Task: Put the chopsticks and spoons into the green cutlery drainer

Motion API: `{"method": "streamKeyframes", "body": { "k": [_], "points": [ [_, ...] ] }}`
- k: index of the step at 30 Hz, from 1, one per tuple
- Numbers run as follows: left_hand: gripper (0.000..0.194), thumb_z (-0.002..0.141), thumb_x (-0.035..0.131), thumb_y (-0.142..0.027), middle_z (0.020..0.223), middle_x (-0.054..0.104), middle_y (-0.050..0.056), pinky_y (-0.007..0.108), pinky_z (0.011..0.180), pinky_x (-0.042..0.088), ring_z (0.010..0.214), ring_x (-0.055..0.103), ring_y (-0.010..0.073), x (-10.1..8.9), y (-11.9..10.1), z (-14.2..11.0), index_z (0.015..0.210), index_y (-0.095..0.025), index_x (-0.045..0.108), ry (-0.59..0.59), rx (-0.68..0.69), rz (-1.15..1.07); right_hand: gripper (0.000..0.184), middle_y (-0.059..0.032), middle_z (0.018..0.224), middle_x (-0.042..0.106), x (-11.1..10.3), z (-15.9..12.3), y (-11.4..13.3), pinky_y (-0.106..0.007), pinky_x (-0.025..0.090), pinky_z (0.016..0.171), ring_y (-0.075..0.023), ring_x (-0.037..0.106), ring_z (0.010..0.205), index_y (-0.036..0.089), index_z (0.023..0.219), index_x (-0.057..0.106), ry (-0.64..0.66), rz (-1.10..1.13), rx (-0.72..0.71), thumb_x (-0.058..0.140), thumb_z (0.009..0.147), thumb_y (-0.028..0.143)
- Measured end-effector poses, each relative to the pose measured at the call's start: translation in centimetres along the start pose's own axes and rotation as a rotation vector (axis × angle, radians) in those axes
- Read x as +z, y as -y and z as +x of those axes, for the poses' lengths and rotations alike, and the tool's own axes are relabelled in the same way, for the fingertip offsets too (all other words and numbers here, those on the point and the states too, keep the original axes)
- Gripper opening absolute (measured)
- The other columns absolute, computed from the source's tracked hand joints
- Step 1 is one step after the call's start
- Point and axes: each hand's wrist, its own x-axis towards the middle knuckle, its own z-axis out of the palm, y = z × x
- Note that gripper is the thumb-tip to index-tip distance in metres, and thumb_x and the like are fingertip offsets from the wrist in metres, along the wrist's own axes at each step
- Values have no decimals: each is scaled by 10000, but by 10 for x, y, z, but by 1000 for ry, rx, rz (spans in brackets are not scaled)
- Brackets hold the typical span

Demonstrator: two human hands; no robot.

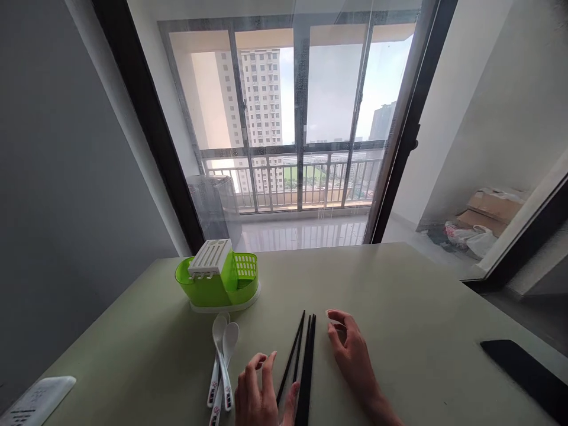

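Several black chopsticks (306, 368) lie on the table between my hands, their tips pointing away from me. My left hand (257, 393) is just left of them, fingers bent and apart; its thumb is close against the chopsticks, and whether it touches them I cannot tell. On the other side, my right hand (354, 350) hovers near the far tips with loosely curled fingers and nothing between them. Several white spoons (230, 340) with marked handles lie crossed to the left of my left hand. Behind the spoons stands a green utensil holder (206, 291) with a white slotted top.
The pale green table (377, 284) reaches to a glass door at the back. A flat black object (523, 370) lies by the right edge, and a white object with dark marks (42, 399) at the lower left. Cardboard and plastic bags (488, 219) sit on the floor beyond.
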Motion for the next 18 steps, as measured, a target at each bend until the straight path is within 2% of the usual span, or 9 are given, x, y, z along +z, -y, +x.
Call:
{"method": "streamKeyframes", "body": {
  "k": [4,7,11,14,18],
  "points": [
    [486,996,516,-458,1358,576,178,516,1025,496,1218,582,346,-11,35,16,1382,-169,572,-106,-46,111,315,-124,1184,726,-3,1,-1,-392,593,860,-270,721,1026,205,1116,659,-7,9,35,559,928,437],
    [564,984,507,-440,1383,543,239,518,1013,490,1215,569,377,-14,60,24,1414,-75,531,-97,-81,263,312,-123,1175,727,-3,1,0,-389,590,862,-271,720,1039,204,1109,655,-5,17,45,557,923,433],
    [589,974,487,-424,1364,558,275,502,986,484,1195,582,391,-23,76,32,1403,-22,531,-17,-156,410,298,-125,1164,733,-4,0,0,-384,587,866,-268,719,1035,202,1101,659,4,26,48,560,919,416],
    [536,985,441,-410,1190,663,253,457,889,504,1045,656,354,-37,77,41,1310,-12,592,93,-236,452,284,-114,1145,741,-4,0,0,-374,585,867,-261,722,1019,209,1092,664,11,31,50,571,914,410],
    [425,966,432,-408,948,736,188,425,806,503,921,706,337,-51,77,51,1079,-83,682,220,-284,433,276,-101,1109,752,-4,0,0,-371,580,866,-258,727,1003,216,1081,661,12,31,58,575,907,412]
  ]
}}
